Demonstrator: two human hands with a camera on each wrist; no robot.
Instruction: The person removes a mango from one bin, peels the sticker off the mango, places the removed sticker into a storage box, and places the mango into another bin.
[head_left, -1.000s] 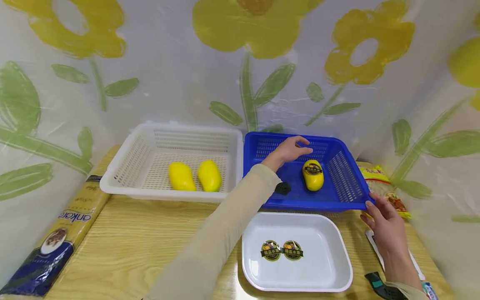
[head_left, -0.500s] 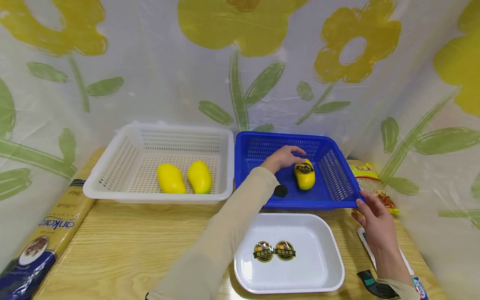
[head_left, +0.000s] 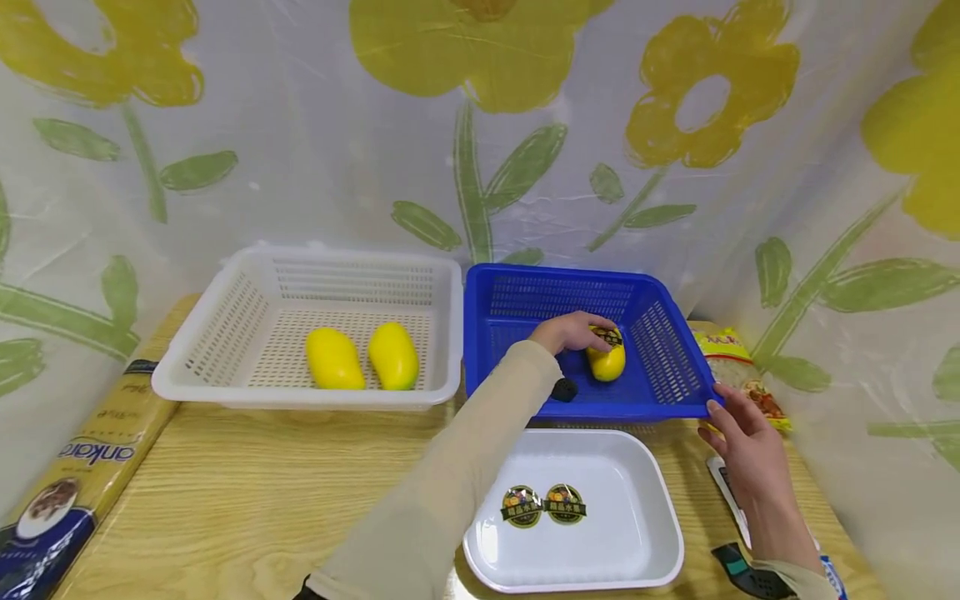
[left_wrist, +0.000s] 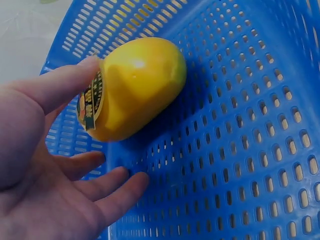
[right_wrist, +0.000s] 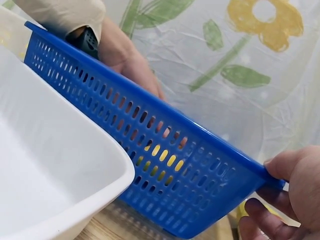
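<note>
A yellow mango (head_left: 606, 364) with a dark round fruit label on one end lies in the blue basket (head_left: 570, 410). My left hand (head_left: 576, 331) reaches into the basket over the labelled end. In the left wrist view the thumb touches the label (left_wrist: 93, 100) on the mango (left_wrist: 140, 80), and the other fingers extend loosely beneath, apart from the fruit. My right hand (head_left: 752, 450) pinches the basket's near right corner, thumb on top of the rim and fingers below, as the right wrist view shows with the hand (right_wrist: 295, 195) at the basket's corner.
To the left, a white basket (head_left: 300, 398) holds two mangoes (head_left: 335, 358). In front stands a white tray (head_left: 615, 508) with two labels (head_left: 543, 505) in it. A noodle packet (head_left: 731, 362) lies at right, an "ankara" packet (head_left: 93, 450) at left. A flowered curtain (head_left: 300, 125) hangs behind.
My left hand has come down from above the basket onto the labelled end of the mango. My right hand keeps its grip on the basket corner. The head view has shifted slightly right.
</note>
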